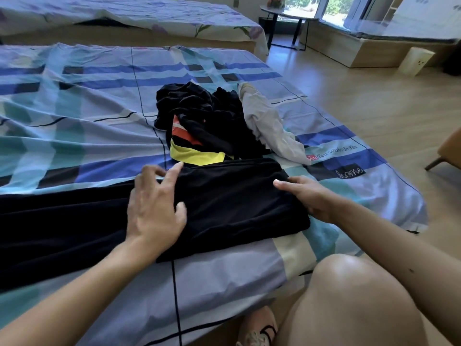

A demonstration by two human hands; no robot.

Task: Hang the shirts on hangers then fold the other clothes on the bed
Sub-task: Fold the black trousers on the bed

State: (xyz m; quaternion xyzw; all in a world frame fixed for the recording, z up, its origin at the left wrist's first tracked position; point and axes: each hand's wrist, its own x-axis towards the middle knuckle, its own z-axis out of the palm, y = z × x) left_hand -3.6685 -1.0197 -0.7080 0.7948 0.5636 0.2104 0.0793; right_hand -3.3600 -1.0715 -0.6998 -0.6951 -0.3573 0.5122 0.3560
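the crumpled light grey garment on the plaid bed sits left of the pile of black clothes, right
Not quite. The head view shows the crumpled light grey garment on the plaid bed lying to the right of the pile of black clothes, not the left.

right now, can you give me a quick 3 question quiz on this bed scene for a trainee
1. True or false: the left hand holds a hanger.
2. What lies just right of the dark pile? A: grey garment. B: pillow. C: shoe box.
3. Fill in: the right hand touches the flat black garment at its ___ end.
Key: 1 false; 2 A; 3 right.
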